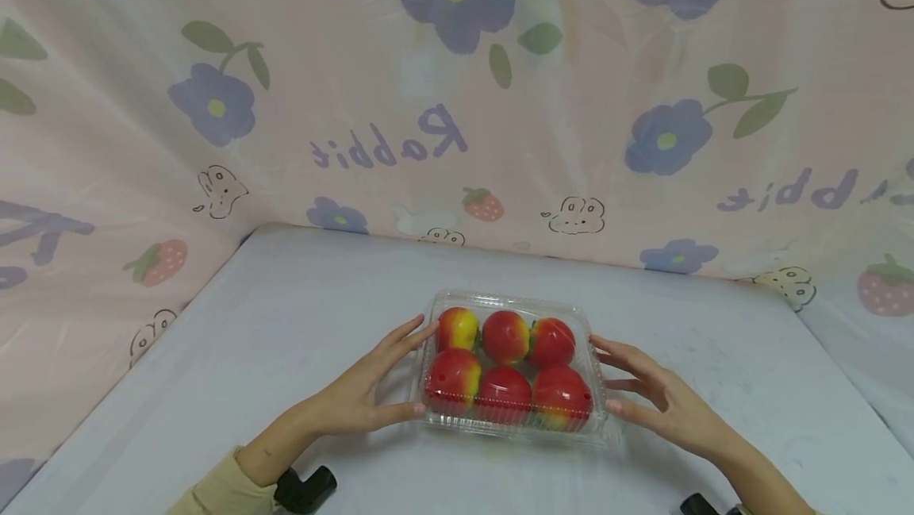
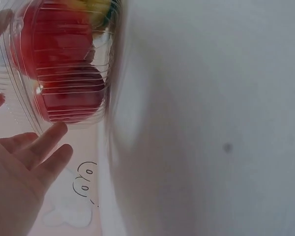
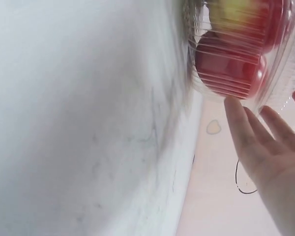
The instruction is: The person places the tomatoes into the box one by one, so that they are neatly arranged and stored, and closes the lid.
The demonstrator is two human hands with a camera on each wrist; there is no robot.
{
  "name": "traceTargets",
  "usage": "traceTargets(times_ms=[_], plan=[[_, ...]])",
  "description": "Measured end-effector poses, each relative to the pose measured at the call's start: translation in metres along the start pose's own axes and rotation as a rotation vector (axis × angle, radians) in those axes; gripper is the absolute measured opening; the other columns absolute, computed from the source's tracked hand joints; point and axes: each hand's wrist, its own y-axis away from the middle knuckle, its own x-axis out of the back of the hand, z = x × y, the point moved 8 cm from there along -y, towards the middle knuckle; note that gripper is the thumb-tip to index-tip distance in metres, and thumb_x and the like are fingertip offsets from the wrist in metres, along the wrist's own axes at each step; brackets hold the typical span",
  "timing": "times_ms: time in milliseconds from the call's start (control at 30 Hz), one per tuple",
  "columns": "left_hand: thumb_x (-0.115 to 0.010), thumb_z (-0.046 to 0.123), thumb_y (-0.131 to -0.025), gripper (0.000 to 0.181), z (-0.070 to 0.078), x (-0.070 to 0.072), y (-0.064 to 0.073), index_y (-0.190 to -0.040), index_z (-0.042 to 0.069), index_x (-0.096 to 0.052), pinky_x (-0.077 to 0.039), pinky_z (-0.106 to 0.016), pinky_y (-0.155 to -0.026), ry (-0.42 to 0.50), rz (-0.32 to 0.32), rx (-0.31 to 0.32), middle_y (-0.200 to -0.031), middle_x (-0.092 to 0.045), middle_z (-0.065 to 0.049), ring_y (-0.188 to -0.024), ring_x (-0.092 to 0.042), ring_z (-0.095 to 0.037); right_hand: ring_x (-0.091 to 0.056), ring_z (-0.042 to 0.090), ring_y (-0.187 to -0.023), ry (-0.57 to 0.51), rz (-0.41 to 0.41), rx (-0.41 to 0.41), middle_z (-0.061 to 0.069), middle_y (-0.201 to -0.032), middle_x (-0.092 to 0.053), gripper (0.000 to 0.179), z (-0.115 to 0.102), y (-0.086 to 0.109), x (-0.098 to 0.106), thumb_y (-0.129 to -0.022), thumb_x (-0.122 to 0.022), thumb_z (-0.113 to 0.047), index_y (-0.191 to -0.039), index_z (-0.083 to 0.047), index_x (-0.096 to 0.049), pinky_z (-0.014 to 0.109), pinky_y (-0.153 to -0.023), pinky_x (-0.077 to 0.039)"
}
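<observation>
A clear plastic clamshell box (image 1: 510, 301) sits on the white table with its lid down. Inside lie several red-and-yellow fruits that look like apples (image 1: 505, 337), arranged in two rows. At the box's left side is my left hand (image 1: 357, 392), fingers spread and mostly straight, fingertips at the wall. My right hand (image 1: 660, 400) is at the opposite side, its fingers extended toward the box edge. In the left wrist view, fingertips reach the ribbed box wall (image 2: 101, 114); the right wrist view shows the right fingertips close against the other wall (image 3: 201, 86).
The white tabletop (image 1: 307, 301) spreads around the box. Behind it and along the sides hangs a pink curtain (image 1: 343, 47) printed with flowers, strawberries and rabbits. Dark wrist-camera mounts (image 1: 305, 490) sit at both wrists.
</observation>
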Motion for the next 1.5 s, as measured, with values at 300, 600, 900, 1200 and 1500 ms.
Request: traceTargets(times_ms=[300,600,900,1200,1500], plan=[[-0.072,0.031,-0.084,0.087,-0.004,-0.003,0.002,-0.154,0.026,-0.02,-0.043,-0.058,-0.1,0.105,-0.056,0.12,-0.158,-0.017,-0.015,-0.125,-0.049,-0.037,-0.04,-0.011,-0.123,-0.055,-0.075,-0.066,0.013,-0.155,-0.022,0.082,0.001,0.005,-0.01,-0.088,-0.066,-0.007,-0.154,-0.014,-0.018,0.025,-0.088,-0.052],[-0.074,0.024,-0.083,0.086,-0.004,-0.003,0.003,-0.153,0.026,-0.023,-0.052,-0.043,-0.094,0.177,-0.07,0.229,-0.142,-0.045,-0.019,-0.113,-0.057,-0.028,-0.05,-0.008,-0.115,-0.111,-0.105,-0.193,0.031,-0.146,-0.033,0.081,0.005,0.008,-0.014,-0.091,-0.063,-0.01,-0.155,-0.02,-0.014,0.024,-0.084,-0.054],[-0.076,0.022,-0.082,0.085,-0.005,0.0,0.006,-0.152,0.023,-0.028,-0.056,-0.03,-0.085,0.231,-0.029,0.305,-0.126,-0.053,-0.016,-0.099,-0.059,-0.022,-0.062,0.009,-0.106,-0.192,-0.178,-0.341,0.031,-0.134,-0.046,0.081,0.01,0.016,-0.017,-0.094,-0.061,-0.015,-0.155,-0.022,-0.008,0.034,-0.082,-0.058],[-0.072,0.009,-0.083,0.081,-0.007,-0.003,0.009,-0.151,0.014,-0.03,-0.058,-0.03,-0.077,0.431,-0.03,0.381,-0.114,-0.052,-0.016,-0.091,-0.062,-0.02,-0.067,0.027,-0.091,-0.384,-0.226,-0.409,0.018,-0.122,-0.056,0.073,0.017,0.022,-0.022,-0.097,-0.054,-0.011,-0.154,-0.007,-0.007,0.041,-0.077,-0.058],[-0.067,0.005,-0.086,0.081,-0.004,-0.007,0.01,-0.153,0.009,-0.022,-0.059,-0.036,-0.076,0.555,-0.078,0.367,-0.101,-0.053,-0.013,-0.079,-0.068,-0.022,-0.065,0.026,-0.092,-0.399,-0.26,-0.426,0.014,-0.098,-0.066,0.073,0.014,0.024,-0.024,-0.096,-0.052,-0.01,-0.154,-0.012,-0.007,0.042,-0.072,-0.058]])
